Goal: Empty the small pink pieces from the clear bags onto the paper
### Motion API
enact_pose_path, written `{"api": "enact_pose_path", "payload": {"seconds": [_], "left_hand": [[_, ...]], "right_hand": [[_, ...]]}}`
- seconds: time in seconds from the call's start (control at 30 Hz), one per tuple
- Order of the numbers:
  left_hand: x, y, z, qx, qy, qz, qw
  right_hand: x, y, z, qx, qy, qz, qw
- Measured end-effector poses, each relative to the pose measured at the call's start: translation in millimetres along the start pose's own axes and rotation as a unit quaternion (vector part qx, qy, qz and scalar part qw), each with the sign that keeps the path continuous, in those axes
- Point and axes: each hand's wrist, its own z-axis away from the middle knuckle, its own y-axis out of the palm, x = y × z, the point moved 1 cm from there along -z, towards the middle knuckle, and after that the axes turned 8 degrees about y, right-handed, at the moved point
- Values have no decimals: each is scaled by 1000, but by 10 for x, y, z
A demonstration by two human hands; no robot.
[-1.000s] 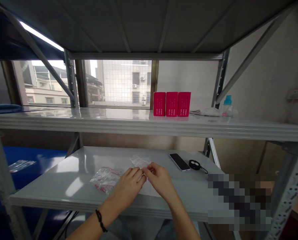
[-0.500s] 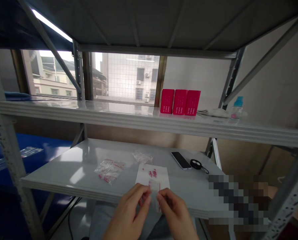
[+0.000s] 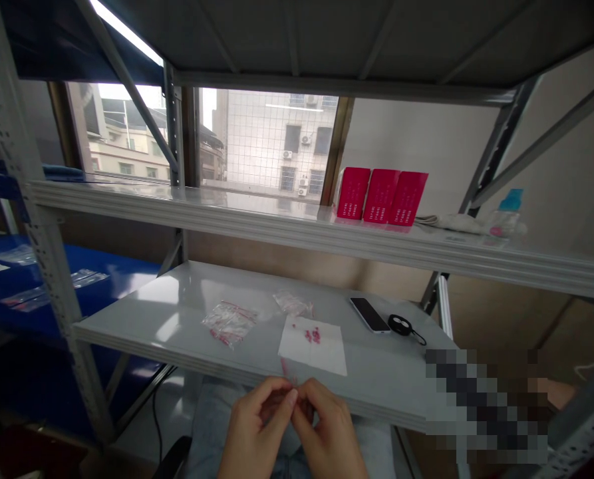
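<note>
The left hand [image 3: 257, 429] and right hand [image 3: 326, 426] meet, fingertips pinching a small clear zip bag [image 3: 290, 372] at the lower shelf's [image 3: 147, 332] near edge. Just beyond, pinkish-red bits [image 3: 315, 334] lie on white paper [image 3: 301, 354], between plastic bags [image 3: 230, 324] and a smartphone [image 3: 370, 315]. Red boxes [image 3: 379, 195] stand above.

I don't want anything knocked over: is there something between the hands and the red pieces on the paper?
Only the clear bag, pinched where the left hand and right hand meet, juts toward the paper. Beyond it, the red pieces lie uncovered; the phone is off to the right.
</note>
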Motion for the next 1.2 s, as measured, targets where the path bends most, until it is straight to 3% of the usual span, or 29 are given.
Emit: {"api": "enact_pose_path", "payload": {"seconds": [0.27,0.43,0.57,0.77,0.97,1.2], "left_hand": [[-89,-57,-53,73,-30,-37,996],[-113,-143,-61,94,-22,-126,987],[-117,-161,-48,85,-4,-224,971],[-120,-67,-31,61,38,-288,955],[-156,-61,-63,67,15,-309,948],[-127,-56,-58,117,-35,-258,958]], "right_hand": [[12,-67,41,68,33,-39,996],[-64,-72,28,107,89,-118,983],[-113,-96,19,79,124,-130,981],[-88,-61,47,-5,60,4,998],[0,-162,112,113,-95,128,981],[45,-168,148,146,-29,240,959]]}}
